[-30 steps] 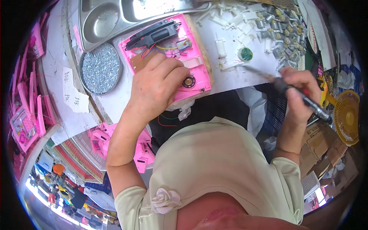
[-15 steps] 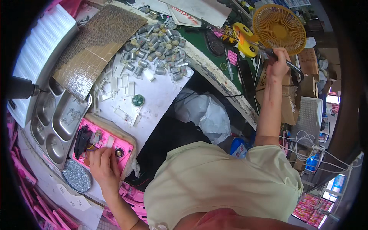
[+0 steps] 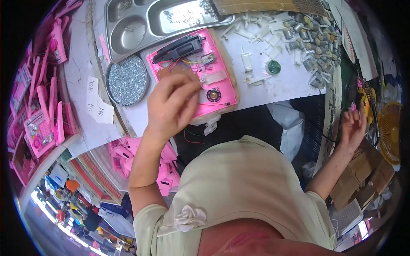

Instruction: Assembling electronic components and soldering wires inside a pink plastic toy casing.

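Observation:
A pink plastic casing (image 3: 226, 81) lies open on a padded rest, holding a black module (image 3: 181, 49), a small motor (image 3: 208, 58), thin coloured wires, a brown board (image 3: 183, 72) and a round speaker (image 3: 214, 95). My left hand (image 3: 173, 104) is over its near left part, fingers curled and thumb and forefinger close together by the speaker; whatever they pinch is hidden. Far to the right, my right hand (image 3: 353, 126) is raised with its fingers apart and nothing in them. It is next to a coil-spring soldering iron stand (image 3: 370, 94).
A round dish of small screws (image 3: 127, 81) and a steel compartment tray (image 3: 164, 36) flank the casing. Loose motors (image 3: 318, 47), white plastic parts (image 3: 247, 62) and a small green-filled pot (image 3: 273, 66) lie beyond. Pink casings (image 3: 40, 132) pile up at left; a yellow fan (image 3: 390, 132) stands at right.
My right hand has let go of the soldering iron by its stand. The view has turned leftward, so the casing appears nearer the middle. My left hand remains at the casing.

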`<move>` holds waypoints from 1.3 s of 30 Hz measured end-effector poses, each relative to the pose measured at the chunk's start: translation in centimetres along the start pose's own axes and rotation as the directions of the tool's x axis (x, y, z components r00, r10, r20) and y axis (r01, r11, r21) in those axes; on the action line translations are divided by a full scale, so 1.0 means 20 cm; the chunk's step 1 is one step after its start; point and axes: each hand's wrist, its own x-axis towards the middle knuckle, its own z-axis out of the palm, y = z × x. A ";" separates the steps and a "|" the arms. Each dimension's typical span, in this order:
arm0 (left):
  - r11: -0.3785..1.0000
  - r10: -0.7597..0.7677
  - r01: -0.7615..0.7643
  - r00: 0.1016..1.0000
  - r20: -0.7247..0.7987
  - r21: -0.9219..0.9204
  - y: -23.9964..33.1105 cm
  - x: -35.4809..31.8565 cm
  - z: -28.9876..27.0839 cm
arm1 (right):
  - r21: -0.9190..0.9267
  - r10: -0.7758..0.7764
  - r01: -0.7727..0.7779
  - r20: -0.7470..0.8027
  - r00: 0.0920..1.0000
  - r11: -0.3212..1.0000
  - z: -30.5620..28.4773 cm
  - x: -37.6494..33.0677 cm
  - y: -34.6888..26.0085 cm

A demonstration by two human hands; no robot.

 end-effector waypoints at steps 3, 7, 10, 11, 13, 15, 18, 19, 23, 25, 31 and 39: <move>0.989 0.045 -0.066 0.986 0.159 0.129 0.02 0.01 0.02 | -0.348 -0.083 0.058 -0.058 0.995 0.936 0.39 -0.04 0.25; 0.970 0.138 -0.169 0.975 0.175 0.176 -0.02 0.03 0.03 | -0.663 -0.007 0.256 0.354 0.935 0.703 0.89 -0.07 0.50; 0.969 0.149 -0.174 0.978 0.147 0.175 -0.04 0.05 0.01 | -0.630 0.043 0.586 0.699 0.714 0.510 1.17 -0.07 0.67; 0.978 0.133 -0.148 0.985 0.107 0.148 -0.05 0.04 0.02 | -0.533 0.002 0.735 0.810 0.586 0.419 1.26 -0.08 0.71; 0.990 0.105 -0.107 0.994 0.028 0.087 -0.08 0.02 0.04 | -0.478 -0.027 0.829 0.862 0.506 0.291 1.37 -0.09 0.80; 0.995 0.053 -0.047 0.997 -0.059 0.091 -0.08 -0.02 0.04 | -0.439 -0.029 0.877 0.891 0.453 0.196 1.44 -0.09 0.85; 0.997 0.009 0.000 0.993 -0.114 0.078 -0.08 -0.05 0.04 | -0.423 0.006 0.898 0.905 0.426 0.123 1.47 -0.10 0.88; 0.997 -0.001 0.010 0.993 -0.121 0.074 -0.08 -0.06 0.04 | -0.418 0.020 0.902 0.908 0.419 0.105 1.48 -0.10 0.88; 0.998 -0.019 0.028 0.988 -0.151 0.061 -0.08 -0.08 0.05 | -0.393 0.056 0.918 0.919 0.390 0.056 1.51 -0.11 0.86; 0.998 -0.016 0.026 0.988 -0.154 0.060 -0.08 -0.07 0.05 | -0.366 0.036 0.929 0.931 0.364 0.062 1.51 -0.11 0.87; 0.997 -0.058 0.065 0.986 -0.155 0.035 -0.07 -0.08 0.06 | -0.330 -0.047 0.942 0.942 0.333 0.051 1.49 -0.10 0.89; 0.998 -0.035 0.041 0.991 -0.132 0.040 -0.04 -0.08 0.06 | -0.439 0.066 0.898 0.897 0.437 0.031 1.43 -0.16 0.82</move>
